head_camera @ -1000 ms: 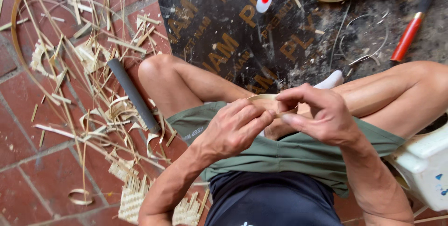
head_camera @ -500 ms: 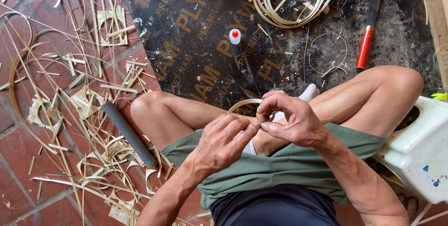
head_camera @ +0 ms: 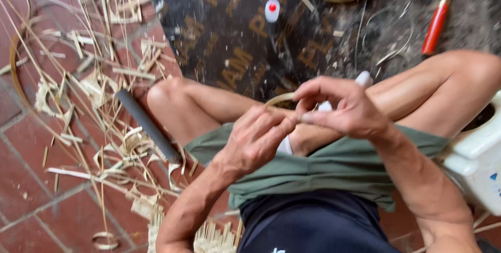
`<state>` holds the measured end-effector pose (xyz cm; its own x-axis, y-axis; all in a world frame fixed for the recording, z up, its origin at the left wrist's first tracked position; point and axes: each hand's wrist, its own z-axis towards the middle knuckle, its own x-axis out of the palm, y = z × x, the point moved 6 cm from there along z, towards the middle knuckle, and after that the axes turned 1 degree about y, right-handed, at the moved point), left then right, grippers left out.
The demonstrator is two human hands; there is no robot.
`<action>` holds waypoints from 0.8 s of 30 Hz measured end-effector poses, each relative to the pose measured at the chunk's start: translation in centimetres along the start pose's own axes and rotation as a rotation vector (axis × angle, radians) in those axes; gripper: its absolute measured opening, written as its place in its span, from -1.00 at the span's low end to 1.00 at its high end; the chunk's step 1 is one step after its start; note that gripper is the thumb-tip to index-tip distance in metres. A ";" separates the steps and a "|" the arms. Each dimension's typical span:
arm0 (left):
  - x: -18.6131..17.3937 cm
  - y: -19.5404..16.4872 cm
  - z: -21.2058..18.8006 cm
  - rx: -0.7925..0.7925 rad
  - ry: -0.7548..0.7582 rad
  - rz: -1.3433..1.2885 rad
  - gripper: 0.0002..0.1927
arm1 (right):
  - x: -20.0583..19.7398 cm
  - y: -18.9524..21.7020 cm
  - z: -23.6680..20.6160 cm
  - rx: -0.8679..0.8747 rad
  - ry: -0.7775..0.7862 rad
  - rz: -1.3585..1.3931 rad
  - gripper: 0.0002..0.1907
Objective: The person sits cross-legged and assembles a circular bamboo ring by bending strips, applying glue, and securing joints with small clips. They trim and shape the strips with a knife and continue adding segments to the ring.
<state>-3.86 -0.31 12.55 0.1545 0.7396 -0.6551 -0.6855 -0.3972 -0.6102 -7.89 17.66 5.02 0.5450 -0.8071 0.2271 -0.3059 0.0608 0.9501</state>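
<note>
Above the lap, pinched by both: left hand (head_camera: 258,140) and right hand (head_camera: 342,109) closed on 1 thin bamboo strip (head_camera: 279,99), curving left-to-right between fingertips, right slightly farther.

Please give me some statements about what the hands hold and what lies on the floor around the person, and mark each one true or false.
1. Both hands grip a thin curved bamboo strip. True.
2. The left hand rests flat on the tiles. False: it pinches the strip above the lap.
3. A red-handled tool lies on the dark mat. False: it lies on the grey ground beyond the mat.
4. Bamboo shavings litter the red tiles. True.
5. The right hand holds the dark grey tube. False: the tube lies on the floor.
</note>
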 end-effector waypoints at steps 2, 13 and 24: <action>0.0 -0.3 -0.3 0.017 -0.022 -0.021 -0.66 | 0.0 0.3 -0.4 -0.013 0.028 -0.005 -0.61; -0.5 -0.5 -0.6 0.163 -0.207 -0.098 -0.72 | 1.2 2.5 -0.8 -0.058 0.055 -0.052 -0.64; -0.5 -0.9 -0.6 0.101 -0.083 -0.045 -0.71 | 1.7 4.2 -1.1 -0.123 -0.009 -0.341 -0.67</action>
<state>-2.92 -0.63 13.14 0.1298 0.7997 -0.5861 -0.7480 -0.3091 -0.5874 -7.40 17.25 9.66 0.5923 -0.7983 -0.1092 -0.0105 -0.1432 0.9896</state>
